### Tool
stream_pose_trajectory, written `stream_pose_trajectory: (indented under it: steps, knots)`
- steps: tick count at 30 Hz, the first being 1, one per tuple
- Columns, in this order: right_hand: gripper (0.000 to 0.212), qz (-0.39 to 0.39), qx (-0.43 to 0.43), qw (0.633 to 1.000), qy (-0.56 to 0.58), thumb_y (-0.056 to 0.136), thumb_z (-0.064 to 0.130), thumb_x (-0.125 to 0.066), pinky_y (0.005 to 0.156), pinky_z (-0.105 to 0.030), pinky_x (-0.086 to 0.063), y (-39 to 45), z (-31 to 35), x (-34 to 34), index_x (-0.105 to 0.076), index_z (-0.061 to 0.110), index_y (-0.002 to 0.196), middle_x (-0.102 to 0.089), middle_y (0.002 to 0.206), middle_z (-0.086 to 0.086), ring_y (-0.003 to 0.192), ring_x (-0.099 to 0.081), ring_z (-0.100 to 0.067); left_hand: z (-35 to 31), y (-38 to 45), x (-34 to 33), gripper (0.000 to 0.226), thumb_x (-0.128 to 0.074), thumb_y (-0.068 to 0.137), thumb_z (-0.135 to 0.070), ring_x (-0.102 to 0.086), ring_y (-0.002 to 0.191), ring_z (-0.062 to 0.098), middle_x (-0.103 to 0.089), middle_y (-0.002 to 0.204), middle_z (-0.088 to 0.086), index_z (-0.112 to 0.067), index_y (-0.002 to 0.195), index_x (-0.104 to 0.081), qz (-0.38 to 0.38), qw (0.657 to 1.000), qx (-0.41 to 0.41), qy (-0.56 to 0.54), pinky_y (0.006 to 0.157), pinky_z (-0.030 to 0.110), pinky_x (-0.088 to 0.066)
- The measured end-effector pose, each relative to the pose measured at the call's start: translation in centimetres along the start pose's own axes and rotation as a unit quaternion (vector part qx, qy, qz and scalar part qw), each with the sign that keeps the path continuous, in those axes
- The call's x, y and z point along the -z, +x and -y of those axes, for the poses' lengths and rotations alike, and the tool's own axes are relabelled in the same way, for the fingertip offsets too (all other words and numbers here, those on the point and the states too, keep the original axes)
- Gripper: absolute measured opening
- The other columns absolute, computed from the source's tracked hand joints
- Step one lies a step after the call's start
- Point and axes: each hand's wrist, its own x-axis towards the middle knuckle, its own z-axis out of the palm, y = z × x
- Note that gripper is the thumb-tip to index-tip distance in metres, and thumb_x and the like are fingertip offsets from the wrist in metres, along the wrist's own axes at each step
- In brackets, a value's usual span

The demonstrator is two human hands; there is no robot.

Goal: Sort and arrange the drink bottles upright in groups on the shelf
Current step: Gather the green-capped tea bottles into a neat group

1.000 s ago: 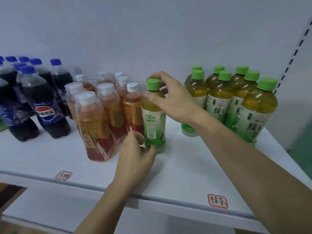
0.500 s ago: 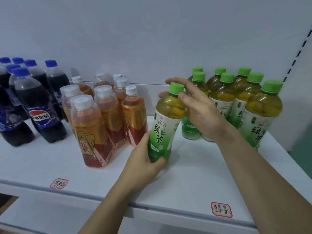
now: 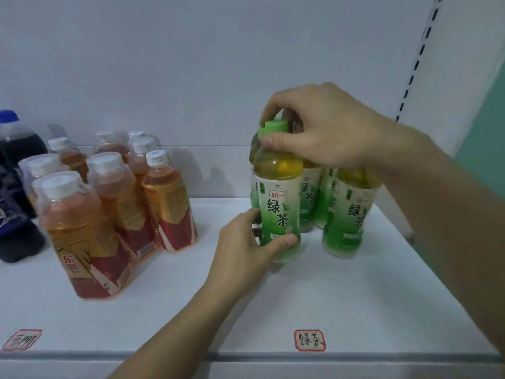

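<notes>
One green tea bottle [image 3: 278, 203] stands upright on the white shelf [image 3: 355, 296], at the front left edge of the green tea group [image 3: 341, 209], touching or just beside its neighbours. The right hand [image 3: 328, 129] comes over from above, its thumb and fingers curled round the green cap [image 3: 274, 128]; this grip appears to steady the top and keep the bottle vertical. The left hand [image 3: 246, 242] wraps the lower body, thumb across the front of the label near the base, fingers hidden behind; it appears to guide the base into line. Both hands hold the same bottle and nothing else. The label faces forward, which suits display. A handwritten tag [image 3: 309, 340] on the shelf front sits directly below this group, and the placement agrees with it. The red-labelled tea bottles [image 3: 109, 209], white-capped and partly in shrink wrap, stand as a separate group to the left, well apart. Dark cola bottles [image 3: 16, 187] occupy the far left edge. A second tag [image 3: 21, 340] lies below the red group. Judgement: the bottle is at or near its final seat; whether the base rests fully on the shelf cannot be confirmed.
</notes>
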Motion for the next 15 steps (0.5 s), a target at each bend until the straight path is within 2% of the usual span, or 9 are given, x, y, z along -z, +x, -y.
stream_pose_trajectory:
  steps: [3,6,8,11,15]
  knots:
    - [0.029,0.023,-0.004,0.993,-0.117,0.093,0.053,-0.061,0.079,-0.033,-0.043,-0.3,-1.6,1.1,-0.065,0.034,0.116,-0.060,0.094,0.012,0.090,-0.057,-0.016,-0.7,1.3,-2.7,0.053,-0.085,0.079,-0.030,-0.061,0.087,-0.011,-0.064,0.108,-0.023,-0.024,0.128,-0.065,0.005,1.000,0.006,-0.027,0.060,0.001,-0.047]
    - [0.030,0.003,-0.021,0.987,-0.162,0.095,0.055,-0.057,0.085,-0.039,-0.031,-1.3,-2.9,0.9,-0.063,0.036,0.117,-0.060,0.094,0.010,0.103,-0.052,-0.020,-0.5,2.2,-4.4,0.049,-0.086,0.079,-0.018,-0.062,0.083,-0.018,-0.064,0.102,-0.023,-0.021,0.123,-0.065,0.006,0.999,0.016,-0.052,0.056,0.003,-0.048]
    - [0.030,-0.005,-0.032,0.986,-0.162,0.096,0.055,-0.056,0.089,-0.042,-0.030,-1.8,-3.5,0.5,-0.064,0.035,0.116,-0.057,0.091,0.010,0.108,-0.050,-0.021,0.0,2.5,-5.1,0.049,-0.088,0.078,-0.020,-0.061,0.088,-0.020,-0.065,0.101,-0.026,-0.024,0.121,-0.064,-0.006,0.999,0.016,-0.045,0.064,0.005,-0.051]
    - [0.032,-0.002,-0.039,0.987,-0.159,0.097,0.055,-0.054,0.091,-0.044,-0.031,-2.3,-4.2,0.1,-0.064,0.033,0.118,-0.054,0.088,0.010,0.111,-0.049,-0.023,0.5,2.4,-5.9,0.052,-0.088,0.078,-0.023,-0.065,0.098,-0.011,-0.070,0.109,-0.023,-0.026,0.124,-0.065,-0.020,0.998,0.022,-0.047,0.085,0.019,-0.058]
    - [0.034,0.002,-0.023,0.987,-0.159,0.098,0.055,-0.054,0.094,-0.045,-0.032,-2.6,-4.7,0.1,-0.063,0.035,0.123,-0.058,0.096,0.009,0.115,-0.049,-0.024,0.4,2.0,-6.7,0.050,-0.086,0.079,-0.025,-0.065,0.101,-0.008,-0.070,0.111,-0.022,-0.026,0.125,-0.065,-0.028,0.999,0.010,-0.038,0.090,0.024,-0.058]
